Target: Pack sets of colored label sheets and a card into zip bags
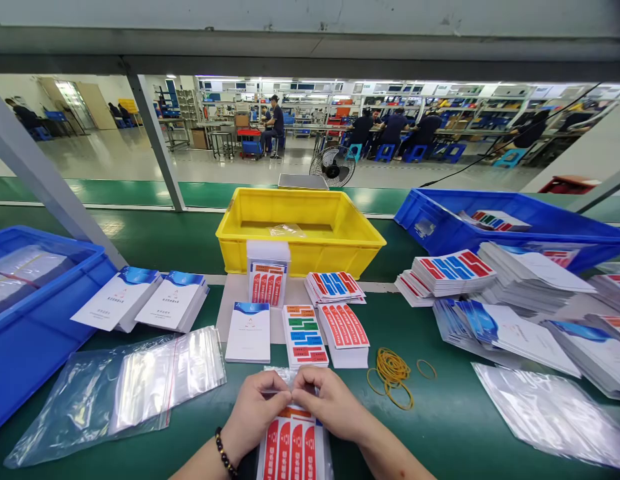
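Note:
A clear plastic bag (328, 460) with a red-and-white label sheet (290, 450) inside lies upright before me at the table's front. At its upper end my left hand (260, 407), with a beaded bracelet on the wrist, pinches the plastic. Thumb to thumb beside it, my right hand (327, 400) pinches the same end. Just beyond the hands are a stack of white-and-blue booklets (248, 337), a stack of multicolour label sheets (305, 337) and a stack of red label sheets (344, 330). Yellow rubber bands (391, 373) lie right of my right hand.
A yellow bin (300, 253) stands behind the stacks. Blue bins flank me, one left (45, 320) and one right (505, 227). Clear bags (170, 373) lie at left, and more bags (550, 413) at right. Booklet piles (530, 333) crowd the right side. A metal beam crosses overhead.

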The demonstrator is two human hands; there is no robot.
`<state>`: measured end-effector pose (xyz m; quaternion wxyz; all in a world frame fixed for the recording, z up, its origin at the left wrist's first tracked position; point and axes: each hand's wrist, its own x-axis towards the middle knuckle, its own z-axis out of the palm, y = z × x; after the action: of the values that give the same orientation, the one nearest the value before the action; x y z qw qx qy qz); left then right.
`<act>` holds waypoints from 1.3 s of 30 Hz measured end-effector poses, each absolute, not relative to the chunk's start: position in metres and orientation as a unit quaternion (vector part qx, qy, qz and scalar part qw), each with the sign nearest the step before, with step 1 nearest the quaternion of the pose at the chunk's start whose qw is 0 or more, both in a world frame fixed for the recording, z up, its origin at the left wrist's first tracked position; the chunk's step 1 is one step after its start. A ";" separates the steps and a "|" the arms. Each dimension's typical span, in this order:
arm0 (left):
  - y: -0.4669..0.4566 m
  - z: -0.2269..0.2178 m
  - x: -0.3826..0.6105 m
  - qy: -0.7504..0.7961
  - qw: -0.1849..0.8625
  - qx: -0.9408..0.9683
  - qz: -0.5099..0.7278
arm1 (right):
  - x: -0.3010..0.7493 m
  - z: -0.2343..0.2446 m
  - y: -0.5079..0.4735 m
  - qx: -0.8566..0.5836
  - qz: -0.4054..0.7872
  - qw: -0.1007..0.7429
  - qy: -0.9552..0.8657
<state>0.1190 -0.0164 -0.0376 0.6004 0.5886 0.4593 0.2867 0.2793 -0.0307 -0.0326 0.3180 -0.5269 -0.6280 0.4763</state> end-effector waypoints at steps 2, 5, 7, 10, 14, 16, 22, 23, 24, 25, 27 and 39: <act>-0.016 -0.030 0.113 0.450 0.533 0.659 0.281 | 0.281 -0.032 -0.030 -0.521 0.463 0.308 -0.648; -0.013 -0.014 0.094 0.458 0.400 0.735 0.299 | 0.284 -0.033 -0.029 -0.521 0.408 0.305 -0.685; -0.008 -0.003 0.075 0.515 0.327 0.741 0.281 | 0.284 -0.034 -0.029 -0.527 0.346 0.325 -0.705; 0.003 0.003 0.042 0.631 0.214 0.726 0.169 | 0.286 -0.036 -0.030 -0.538 0.254 0.378 -0.710; 0.018 -0.012 0.008 0.705 0.125 0.696 0.050 | 0.287 -0.036 -0.031 -0.536 0.209 0.423 -0.700; 0.022 -0.020 -0.002 0.704 0.125 0.698 0.051 | 0.288 -0.037 -0.032 -0.530 0.207 0.433 -0.700; 0.021 -0.006 -0.007 0.672 0.245 0.686 0.134 | 0.285 -0.036 -0.034 -0.502 0.241 0.447 -0.700; 0.018 0.000 -0.003 0.667 0.252 0.686 0.145 | 0.284 -0.036 -0.035 -0.495 0.255 0.449 -0.699; 0.015 0.005 0.003 0.661 0.260 0.687 0.155 | 0.282 -0.035 -0.036 -0.487 0.275 0.449 -0.697; 0.012 0.009 0.010 0.654 0.269 0.687 0.166 | 0.280 -0.036 -0.037 -0.477 0.302 0.448 -0.693; 0.003 0.012 0.030 0.620 0.314 0.694 0.188 | 0.274 -0.040 -0.039 -0.456 0.382 0.442 -0.671; -0.021 -0.012 0.120 0.523 0.430 0.707 0.202 | 0.273 -0.089 -0.039 -0.484 0.264 0.390 -0.738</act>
<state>0.1203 -0.0207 -0.0124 0.4304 0.7070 0.5235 0.2022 0.2729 -0.0393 -0.0886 0.3895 -0.4836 -0.7380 0.2642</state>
